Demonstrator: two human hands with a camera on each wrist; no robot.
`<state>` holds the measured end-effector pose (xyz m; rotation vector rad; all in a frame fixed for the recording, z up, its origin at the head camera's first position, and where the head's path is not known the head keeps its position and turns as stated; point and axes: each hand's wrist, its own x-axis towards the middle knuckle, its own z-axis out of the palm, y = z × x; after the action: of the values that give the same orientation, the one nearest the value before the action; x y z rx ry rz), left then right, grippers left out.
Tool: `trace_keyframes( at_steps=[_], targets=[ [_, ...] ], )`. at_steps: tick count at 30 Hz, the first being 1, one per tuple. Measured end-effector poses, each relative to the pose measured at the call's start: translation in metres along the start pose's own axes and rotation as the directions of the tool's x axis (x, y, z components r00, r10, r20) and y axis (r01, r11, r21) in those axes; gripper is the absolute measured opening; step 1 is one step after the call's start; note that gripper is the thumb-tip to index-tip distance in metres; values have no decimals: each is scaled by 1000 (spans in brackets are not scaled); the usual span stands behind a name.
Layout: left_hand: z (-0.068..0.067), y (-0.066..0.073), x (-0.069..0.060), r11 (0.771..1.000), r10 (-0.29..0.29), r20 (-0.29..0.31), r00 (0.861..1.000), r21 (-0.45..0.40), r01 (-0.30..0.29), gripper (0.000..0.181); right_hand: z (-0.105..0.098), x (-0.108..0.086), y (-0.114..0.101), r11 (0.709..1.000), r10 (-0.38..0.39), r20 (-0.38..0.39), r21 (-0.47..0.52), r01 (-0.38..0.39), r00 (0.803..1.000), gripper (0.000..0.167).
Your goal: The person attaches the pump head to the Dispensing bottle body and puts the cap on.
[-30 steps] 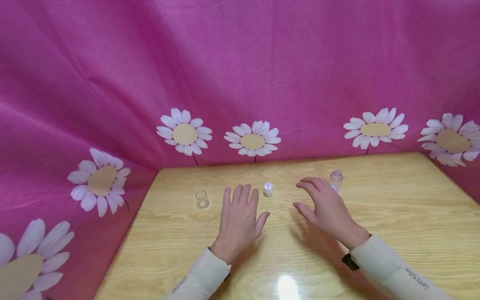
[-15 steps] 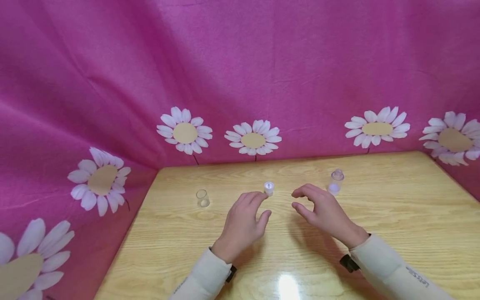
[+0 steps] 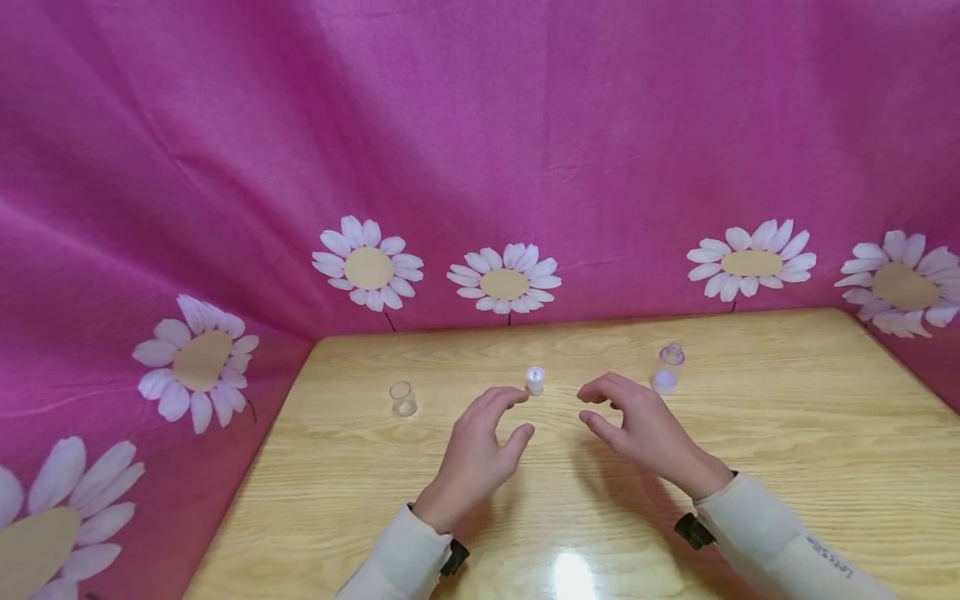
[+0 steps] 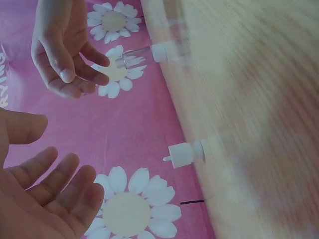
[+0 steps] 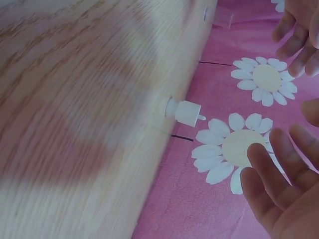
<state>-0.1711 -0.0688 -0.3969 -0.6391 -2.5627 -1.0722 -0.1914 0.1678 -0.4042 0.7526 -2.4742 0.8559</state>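
Note:
My left hand (image 3: 476, 450) hovers over the table with its fingers bent loosely and nothing in its grasp. Facing it, my right hand (image 3: 648, 429) is likewise relaxed and holds nothing. Just beyond the left fingertips stands a small white nozzle piece (image 3: 535, 381) with a thin tip on top, plainer in the left wrist view (image 4: 182, 155). Behind the right hand, a small clear bottle (image 3: 667, 371) with a purplish shoulder and a white base stands upright. Left of the left hand is a clear, hollow cylinder like a cap (image 3: 403, 400).
The wooden table (image 3: 352, 500) reaches back to a pink cloth (image 3: 622, 150) printed with white daisies. More of that cloth hangs along the left side. A bright light reflection (image 3: 573, 575) lies near the front.
My left hand has drawn back from flat, spread fingers to a loosely bent pose, turned toward the right hand. The right hand has lowered slightly, uncovering the clear bottle. The small objects stay put.

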Motion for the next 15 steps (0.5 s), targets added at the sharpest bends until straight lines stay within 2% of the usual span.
trace_keyframes(
  at_steps=[6, 15],
  targets=[
    [-1, -3, -1, 999, -29, 5, 1000, -29, 29, 31, 0, -2, 0, 999, 52, 48, 10, -53, 997, 18],
    [-2, -7, -5, 999, -43, 15, 999, -13, 43, 32, -1, -6, 3, 998, 64, 67, -5, -64, 996, 17]
  ],
)
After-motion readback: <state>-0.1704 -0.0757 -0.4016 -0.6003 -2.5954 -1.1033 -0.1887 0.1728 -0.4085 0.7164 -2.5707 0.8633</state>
